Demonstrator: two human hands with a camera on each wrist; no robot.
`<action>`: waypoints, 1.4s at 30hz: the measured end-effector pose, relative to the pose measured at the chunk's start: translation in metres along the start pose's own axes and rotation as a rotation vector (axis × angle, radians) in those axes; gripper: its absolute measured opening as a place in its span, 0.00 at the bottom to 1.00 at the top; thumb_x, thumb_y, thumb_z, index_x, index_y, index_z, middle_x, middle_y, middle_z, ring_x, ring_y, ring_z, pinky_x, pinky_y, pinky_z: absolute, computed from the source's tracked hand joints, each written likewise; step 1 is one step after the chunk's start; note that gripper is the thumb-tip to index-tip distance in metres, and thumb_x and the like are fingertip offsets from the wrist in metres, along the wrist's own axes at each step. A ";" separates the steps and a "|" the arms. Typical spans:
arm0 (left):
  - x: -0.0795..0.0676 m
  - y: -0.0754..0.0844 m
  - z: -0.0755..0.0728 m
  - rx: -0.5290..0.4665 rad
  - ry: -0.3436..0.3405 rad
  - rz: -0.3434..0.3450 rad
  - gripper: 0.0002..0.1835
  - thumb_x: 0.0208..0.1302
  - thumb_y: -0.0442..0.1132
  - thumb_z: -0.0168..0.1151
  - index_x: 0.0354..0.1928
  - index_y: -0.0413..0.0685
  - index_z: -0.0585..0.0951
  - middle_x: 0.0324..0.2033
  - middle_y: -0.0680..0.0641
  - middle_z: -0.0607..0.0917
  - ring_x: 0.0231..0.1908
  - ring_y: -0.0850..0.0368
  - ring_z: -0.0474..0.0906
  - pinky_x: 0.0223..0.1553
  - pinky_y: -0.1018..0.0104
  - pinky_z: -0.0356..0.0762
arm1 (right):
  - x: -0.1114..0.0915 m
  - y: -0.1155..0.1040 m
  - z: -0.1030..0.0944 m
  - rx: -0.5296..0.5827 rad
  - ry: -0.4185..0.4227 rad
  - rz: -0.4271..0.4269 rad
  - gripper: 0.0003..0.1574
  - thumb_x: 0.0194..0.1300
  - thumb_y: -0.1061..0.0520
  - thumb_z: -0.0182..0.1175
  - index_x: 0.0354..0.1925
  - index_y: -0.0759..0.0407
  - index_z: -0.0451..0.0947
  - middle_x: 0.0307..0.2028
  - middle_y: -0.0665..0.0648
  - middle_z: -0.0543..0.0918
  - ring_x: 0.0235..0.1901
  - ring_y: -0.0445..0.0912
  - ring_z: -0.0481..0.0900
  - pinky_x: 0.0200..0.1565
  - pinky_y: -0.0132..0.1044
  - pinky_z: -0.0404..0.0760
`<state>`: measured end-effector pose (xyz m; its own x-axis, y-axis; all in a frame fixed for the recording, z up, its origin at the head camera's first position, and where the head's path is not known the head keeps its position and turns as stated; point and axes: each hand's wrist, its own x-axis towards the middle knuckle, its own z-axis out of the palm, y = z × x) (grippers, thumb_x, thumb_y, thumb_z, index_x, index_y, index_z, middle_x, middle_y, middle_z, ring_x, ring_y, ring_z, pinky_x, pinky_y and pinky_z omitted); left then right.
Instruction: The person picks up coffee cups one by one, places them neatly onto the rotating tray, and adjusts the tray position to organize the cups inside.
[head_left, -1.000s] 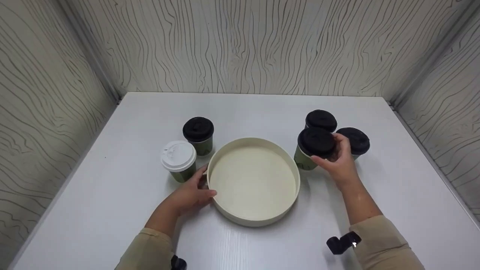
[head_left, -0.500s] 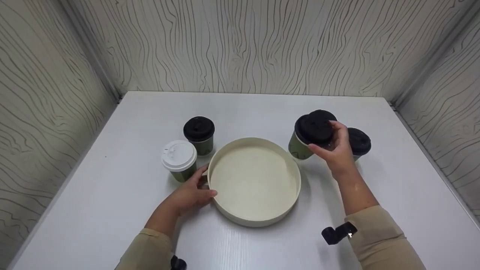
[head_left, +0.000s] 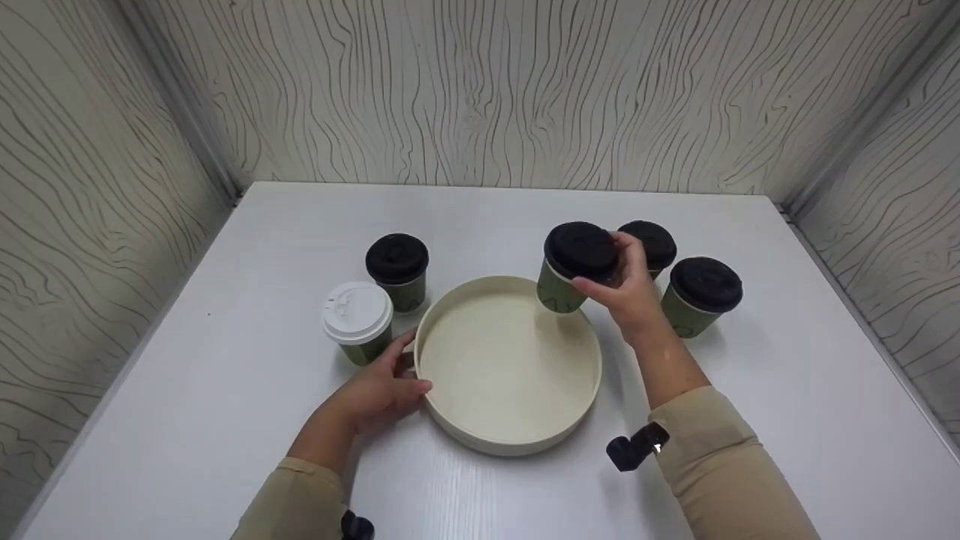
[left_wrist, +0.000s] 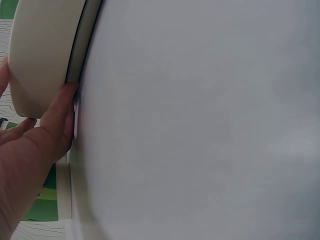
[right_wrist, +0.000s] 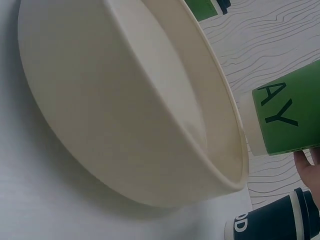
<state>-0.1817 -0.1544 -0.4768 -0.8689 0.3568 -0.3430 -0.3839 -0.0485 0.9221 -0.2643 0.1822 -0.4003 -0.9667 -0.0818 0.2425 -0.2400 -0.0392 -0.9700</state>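
Note:
A round cream tray (head_left: 495, 442) with a low wall stands on the white table. My left hand (head_left: 379, 394) grips its left side, the thumb at the rim; in the left wrist view, fingers (left_wrist: 59, 107) reach the wall's lower edge. My right hand (head_left: 630, 292) holds a green paper coffee cup (head_left: 561, 291) around its black lid (head_left: 581, 250). This cup is raised over the tray's back right part, slightly tilted. In the right wrist view, the cup (right_wrist: 285, 115) shows dark letters and hangs beyond the tray's rim (right_wrist: 235, 115).
Left of the tray stand a white-lidded cup (head_left: 358, 315) and a black-lidded cup (head_left: 399, 266). On the right, two more black-lidded cups (head_left: 649, 244) stand close together, the nearer cup (head_left: 694, 304) beside my right forearm. Wood-grain panels (head_left: 480, 90) enclose the table's back and sides.
My right hand has lifted the black-lidded cup and carried it left from beside the other right-hand cups to over the tray. My left hand has stayed at the tray's side.

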 end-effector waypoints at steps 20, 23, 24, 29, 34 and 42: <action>-0.001 0.001 0.004 -0.027 -0.007 0.009 0.47 0.55 0.29 0.62 0.70 0.60 0.48 0.65 0.38 0.54 0.53 0.49 0.70 0.45 0.62 0.75 | 0.011 -0.010 0.049 -0.131 -0.104 0.071 0.47 0.49 0.66 0.67 0.61 0.65 0.52 0.61 0.62 0.65 0.63 0.48 0.58 0.66 0.38 0.49; 0.000 0.001 0.004 -0.016 0.003 -0.001 0.47 0.54 0.29 0.63 0.70 0.61 0.49 0.66 0.38 0.54 0.53 0.49 0.70 0.45 0.61 0.75 | 0.011 -0.006 0.052 -0.153 -0.120 0.067 0.47 0.50 0.66 0.67 0.61 0.66 0.51 0.61 0.64 0.64 0.64 0.49 0.58 0.66 0.39 0.50; 0.000 0.001 0.005 -0.013 0.003 -0.006 0.46 0.54 0.29 0.63 0.70 0.61 0.49 0.66 0.38 0.54 0.53 0.49 0.70 0.46 0.61 0.75 | 0.010 -0.006 0.052 -0.164 -0.123 0.070 0.47 0.50 0.65 0.67 0.61 0.66 0.51 0.61 0.64 0.64 0.64 0.49 0.57 0.66 0.39 0.50; -0.001 0.002 0.007 -0.011 -0.009 -0.018 0.46 0.56 0.27 0.61 0.70 0.62 0.49 0.66 0.38 0.54 0.53 0.48 0.70 0.47 0.60 0.75 | 0.006 -0.002 0.050 -0.216 -0.133 0.119 0.48 0.51 0.61 0.68 0.63 0.62 0.50 0.64 0.61 0.61 0.66 0.48 0.53 0.66 0.40 0.47; -0.003 0.003 0.007 -0.018 -0.007 -0.015 0.46 0.55 0.27 0.62 0.70 0.61 0.48 0.66 0.37 0.54 0.54 0.48 0.69 0.47 0.60 0.75 | 0.005 0.003 0.050 -0.202 -0.136 0.142 0.49 0.50 0.61 0.68 0.63 0.61 0.50 0.64 0.59 0.61 0.66 0.47 0.53 0.66 0.40 0.47; -0.002 0.002 0.005 0.009 -0.003 -0.011 0.47 0.55 0.28 0.62 0.70 0.61 0.48 0.66 0.37 0.55 0.54 0.47 0.69 0.48 0.60 0.75 | 0.004 0.007 0.052 -0.209 -0.160 0.186 0.50 0.49 0.61 0.69 0.63 0.60 0.51 0.64 0.59 0.61 0.66 0.48 0.53 0.66 0.42 0.49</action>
<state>-0.1790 -0.1507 -0.4737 -0.8638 0.3601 -0.3524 -0.3906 -0.0366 0.9199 -0.2653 0.1296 -0.4049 -0.9734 -0.2248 0.0443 -0.0896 0.1955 -0.9766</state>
